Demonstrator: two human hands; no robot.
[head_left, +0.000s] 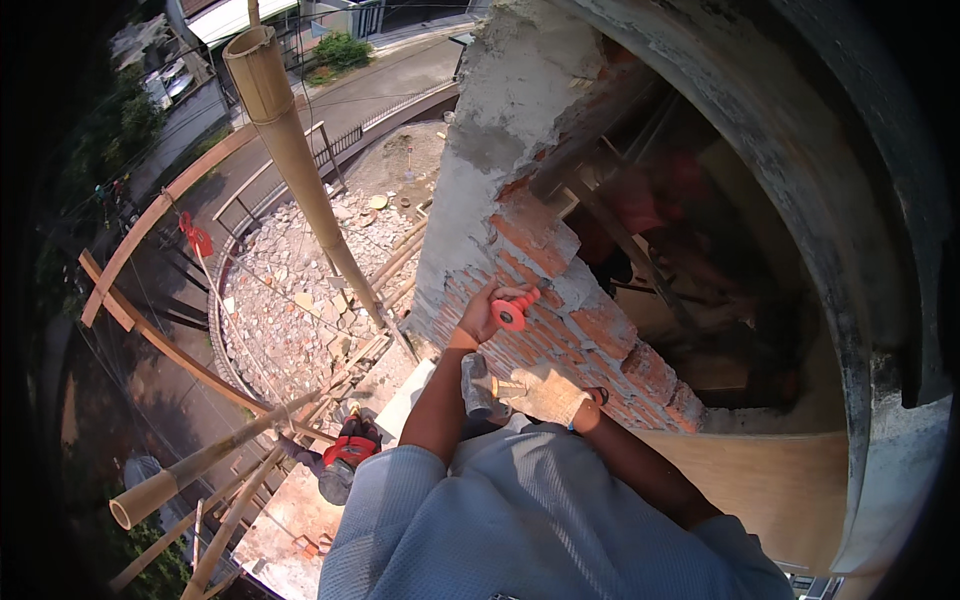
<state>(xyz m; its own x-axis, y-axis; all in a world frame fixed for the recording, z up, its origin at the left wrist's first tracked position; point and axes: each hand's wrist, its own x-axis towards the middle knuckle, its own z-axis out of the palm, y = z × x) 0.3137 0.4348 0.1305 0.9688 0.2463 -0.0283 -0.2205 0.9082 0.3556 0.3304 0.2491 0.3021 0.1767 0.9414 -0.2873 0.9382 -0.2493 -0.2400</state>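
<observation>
Nearest is the person's pale blue-grey textured shirt (500, 510), with both forearms reaching forward from it. The right hand (552, 394), in a cream knitted work glove, is closed around the light wooden handle of a hammer with a blocky grey metal head (477, 385). That head stands out to the left of the gloved fingers, near the left forearm.

A little farther on, the bare left hand (482, 315) is curled around a red hand tool with a ribbed grip and a round, dark-centred guard (509, 317). The fingers wrap the grip beyond the guard; the disc sits just outside the fist on its right, facing up, while the grip's end pokes out past the fingers toward the upper right. The tool's working tip cannot be made out.

Beneath both hands spreads a partly stripped orange-red brick wall (560, 345), grey render along its left edge, its right edge broken into steps. The left hand is over the brick nearer the rendered edge; the glove is toward the wall's lower end.

Beyond the wall's left edge are a co-worker in red and dark clothing (350, 452), a thick tan upright bamboo pole (305, 175), pale broken rubble (285, 265) and, farthest, a grey street (410, 75).
</observation>
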